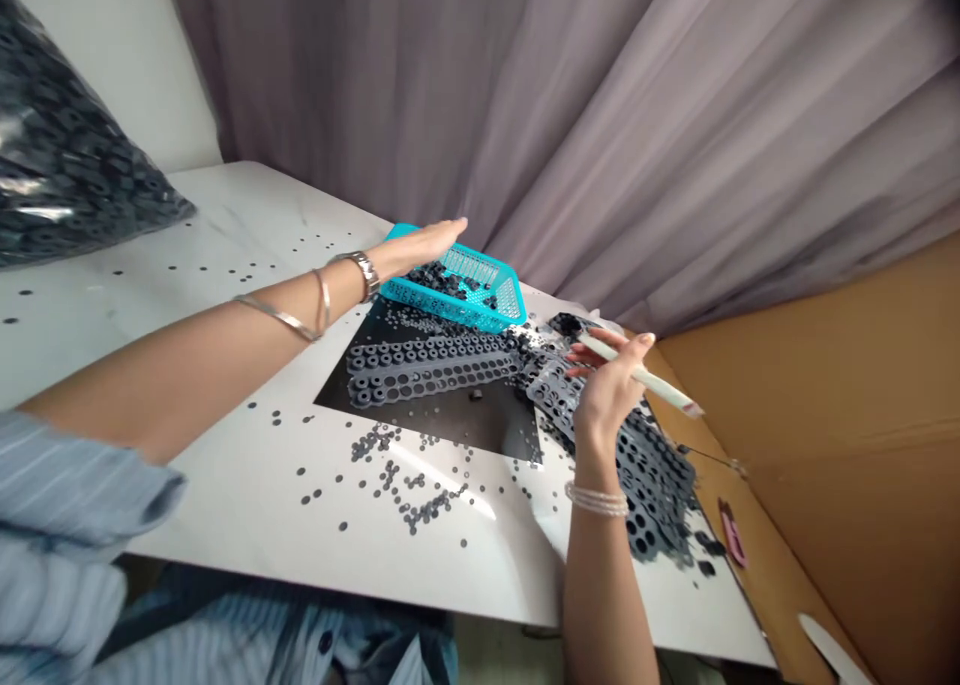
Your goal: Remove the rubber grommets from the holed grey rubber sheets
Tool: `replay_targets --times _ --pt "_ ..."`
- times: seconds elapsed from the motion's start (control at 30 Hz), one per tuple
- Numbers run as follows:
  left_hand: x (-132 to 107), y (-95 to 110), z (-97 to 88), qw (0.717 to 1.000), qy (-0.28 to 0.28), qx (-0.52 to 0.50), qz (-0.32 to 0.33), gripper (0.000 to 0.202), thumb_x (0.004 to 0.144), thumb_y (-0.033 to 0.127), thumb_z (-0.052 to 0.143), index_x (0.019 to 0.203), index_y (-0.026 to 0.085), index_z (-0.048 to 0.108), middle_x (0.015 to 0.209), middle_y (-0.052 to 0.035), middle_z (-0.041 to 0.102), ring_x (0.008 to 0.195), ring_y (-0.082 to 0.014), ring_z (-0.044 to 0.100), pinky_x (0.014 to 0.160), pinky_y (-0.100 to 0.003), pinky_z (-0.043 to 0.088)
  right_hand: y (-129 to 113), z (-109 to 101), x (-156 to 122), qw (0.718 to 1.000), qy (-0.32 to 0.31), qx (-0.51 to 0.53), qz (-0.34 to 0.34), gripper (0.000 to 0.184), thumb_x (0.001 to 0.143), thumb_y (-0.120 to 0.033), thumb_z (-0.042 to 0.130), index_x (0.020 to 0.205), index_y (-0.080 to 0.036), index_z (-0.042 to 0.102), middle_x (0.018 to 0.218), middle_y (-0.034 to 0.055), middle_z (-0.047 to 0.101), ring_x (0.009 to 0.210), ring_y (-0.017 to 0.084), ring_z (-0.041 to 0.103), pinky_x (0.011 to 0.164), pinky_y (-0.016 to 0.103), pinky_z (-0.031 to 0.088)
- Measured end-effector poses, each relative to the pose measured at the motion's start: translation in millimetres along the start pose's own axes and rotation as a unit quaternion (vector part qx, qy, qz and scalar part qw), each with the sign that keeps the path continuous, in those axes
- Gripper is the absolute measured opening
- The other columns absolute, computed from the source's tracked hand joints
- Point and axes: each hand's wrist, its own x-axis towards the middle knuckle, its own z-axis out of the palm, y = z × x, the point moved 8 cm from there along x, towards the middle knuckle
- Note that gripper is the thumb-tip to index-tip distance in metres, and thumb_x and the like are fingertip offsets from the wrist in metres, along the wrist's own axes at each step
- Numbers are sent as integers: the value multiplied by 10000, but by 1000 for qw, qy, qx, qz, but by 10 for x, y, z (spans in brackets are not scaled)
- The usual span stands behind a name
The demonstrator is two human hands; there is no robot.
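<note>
Teal plastic basket point(457, 285) sits tilted near the middle of the white marble-topped table point(247, 495), holding a pile of small dark rubber pieces, at the far corner of a black square mat point(480, 420). The person's left hand point(420, 248) lies spread and flat, fingers straight, across the basket's far left edge; it seems to touch the rim without gripping, though the angle makes that hard to judge. The right hand point(611, 385) curls around a white pen-shaped tool point(645, 373), pinching it between thumb and fingers, its tip pointing right, above a heap of perforated rubber sheets point(645, 475) at the table's right side. Two long rubber strips point(431, 365) lie side by side on the mat, and loose rubber rings point(424, 505) are scattered over the near part of the table. A wristwatch point(364, 273) and thin bangles point(300, 320) circle the left arm, a beaded bracelet point(596, 500) the right. A bulging plastic bag of dark rubber parts point(67, 145) rests at far left, a cardboard panel point(840, 445) stands on the right, and a mauve curtain point(450, 85) hangs beyond.
</note>
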Motion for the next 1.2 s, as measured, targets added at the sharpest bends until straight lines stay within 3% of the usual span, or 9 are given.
replay_targets --times 0.07,0.13,0.23,0.33,0.43,0.5,0.6,0.97,1.2 --pt "-153 -95 -119 999 4 25 -31 675 888 551 396 1420 153 515 1515 -168 454 1372 -311 423 1077 -413 337 -50 -105 65 999 27 35 -17 602 908 -681 375 940 -148 653 729 56 661 599 154 643 459 255 486" --pt "-364 -142 -262 997 4 63 -38 630 827 516 497 1354 184 587 1398 -146 582 1246 -303 536 1017 -383 385 -57 -144 98 997 40 55 -25 492 868 -620 520 953 -154 652 782 55 681 662 158 670 484 249 515" --pt "-788 -155 -294 987 -74 145 11 383 772 421 559 1024 207 754 1066 -79 743 978 -249 641 847 -315 431 -22 -5 4 997 16 81 -9 403 802 -532 654 965 -164 644 834 49 696 720 158 686 525 244 542" --pt "-1269 -223 -152 969 -172 165 60 239 760 334 569 840 221 763 873 -43 746 774 -185 631 717 -277 408 3 414 -354 991 -95 92 27 337 824 -485 638 954 -174 650 852 54 702 735 162 689 541 253 553" --pt "-1588 -312 -26 964 -209 141 88 179 761 261 566 762 227 741 810 -38 726 703 -163 603 664 -270 381 81 971 -954 948 -299 54 94 264 841 -447 626 887 -190 665 821 59 709 734 174 690 599 287 581" --pt "-1661 -363 -12 967 -192 134 97 169 765 236 564 765 233 733 811 -40 721 716 -168 602 668 -272 375 128 1163 -1280 919 -373 44 121 273 846 -467 628 853 -197 662 804 56 704 753 178 689 645 299 589" --pt "-1671 -391 -41 971 -167 133 106 179 773 230 570 819 242 742 856 -45 726 767 -182 620 708 -276 383 175 1215 -1480 903 -411 34 125 310 836 -506 650 812 -197 653 762 47 703 743 181 689 732 332 587" --pt "-1881 -216 114 951 -213 181 131 202 829 207 532 895 203 723 950 -57 674 930 -207 592 798 -294 387 175 1233 -1583 875 -477 -51 66 307 880 -454 596 711 -199 590 706 16 660 688 172 645 660 288 493" --pt "-1927 -165 182 932 -208 247 167 172 832 223 538 853 191 706 921 -71 620 898 -224 526 771 -328 368 159 1281 -1607 868 -491 -73 34 280 892 -422 576 728 -197 609 708 19 670 669 164 619 647 281 453"
